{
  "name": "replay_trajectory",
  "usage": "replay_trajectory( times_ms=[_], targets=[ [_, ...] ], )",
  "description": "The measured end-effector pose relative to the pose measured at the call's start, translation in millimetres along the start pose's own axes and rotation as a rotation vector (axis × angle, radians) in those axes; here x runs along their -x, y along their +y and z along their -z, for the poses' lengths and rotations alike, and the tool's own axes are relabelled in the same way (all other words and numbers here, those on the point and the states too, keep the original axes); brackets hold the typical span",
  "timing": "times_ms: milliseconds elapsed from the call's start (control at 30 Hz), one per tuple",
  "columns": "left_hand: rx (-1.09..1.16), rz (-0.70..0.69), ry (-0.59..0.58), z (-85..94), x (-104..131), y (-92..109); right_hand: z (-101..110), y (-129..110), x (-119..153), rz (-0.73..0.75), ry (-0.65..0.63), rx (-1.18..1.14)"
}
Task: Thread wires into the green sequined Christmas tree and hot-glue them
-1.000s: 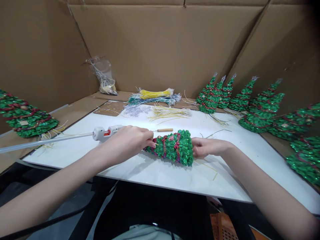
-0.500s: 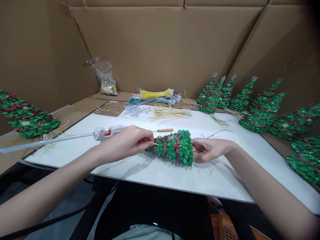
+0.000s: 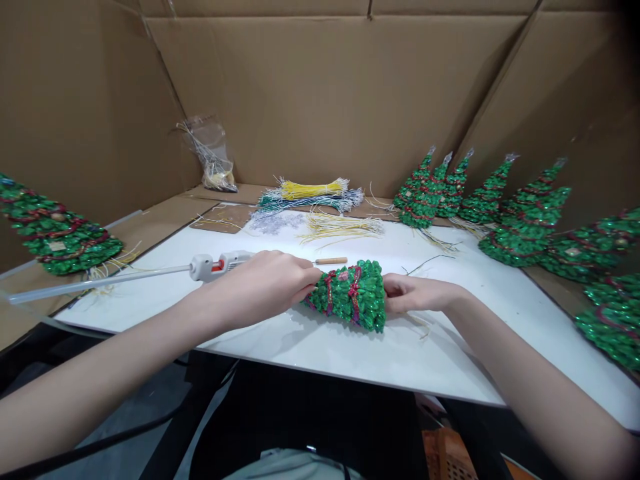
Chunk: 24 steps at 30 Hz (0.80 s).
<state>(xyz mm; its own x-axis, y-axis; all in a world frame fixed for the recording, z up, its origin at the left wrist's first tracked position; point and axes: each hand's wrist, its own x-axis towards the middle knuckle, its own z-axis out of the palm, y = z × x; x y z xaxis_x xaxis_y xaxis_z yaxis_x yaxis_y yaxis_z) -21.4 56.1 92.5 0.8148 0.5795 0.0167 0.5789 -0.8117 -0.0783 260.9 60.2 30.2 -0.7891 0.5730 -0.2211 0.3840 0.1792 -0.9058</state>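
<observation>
Head view, items:

- My L hand (image 3: 285, 281): fingers drawn together, nearly closed, against the narrow end of the green tree (image 3: 345, 293); tips hidden, can't tell exactly what they grip.
- My R hand (image 3: 413, 293): half curled at the tree's wide base, fingertips out of sight behind or inside the rim; can't tell if they've hold of anything.
- Tree: 1 pc., on its side, near-mid desk (image 3: 250, 340), betw. both hands; base to R, tip end covered by L hand; red garland, glittery.
- Awl (image 3: 331, 261), wood hdl.: just beyond the tree, flat.
- Glue gun (image 3: 220, 265), wht. w/ red part: L, partly behind my L arm; long translucent glue stick (image 3: 100, 285) out its back, toward far L.
- Loose wires (image 3: 345, 227), pale yel.: far-mid.
- Yel. bundle (image 3: 315, 189): far, atop blue-grn. bundle (image 3: 280, 201).
- Clear bag (image 3: 215, 153), wht. stems sticking out: far L, by the cardboard wall (image 3: 325, 87).
- Finished-looking trees (image 3: 419, 193), approx. 8, several w/ clear toppers: row along R side, far to near.
- Single tree (image 3: 65, 240): L edge, tilted in view, strands at base.
</observation>
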Motion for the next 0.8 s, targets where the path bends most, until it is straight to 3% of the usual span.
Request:
replay_trajectory(
  times_ms=[300, 800],
  targets=[
    [-0.142, 0.045, -0.038, 3.8, 0, 3, -11, -15, -6, -0.072, 0.093, -0.021],
    [0.141, 0.016, -0.042, 6.5, -10, -4, -18, -14, -9, -0.108, 0.162, -0.132]
  ],
)
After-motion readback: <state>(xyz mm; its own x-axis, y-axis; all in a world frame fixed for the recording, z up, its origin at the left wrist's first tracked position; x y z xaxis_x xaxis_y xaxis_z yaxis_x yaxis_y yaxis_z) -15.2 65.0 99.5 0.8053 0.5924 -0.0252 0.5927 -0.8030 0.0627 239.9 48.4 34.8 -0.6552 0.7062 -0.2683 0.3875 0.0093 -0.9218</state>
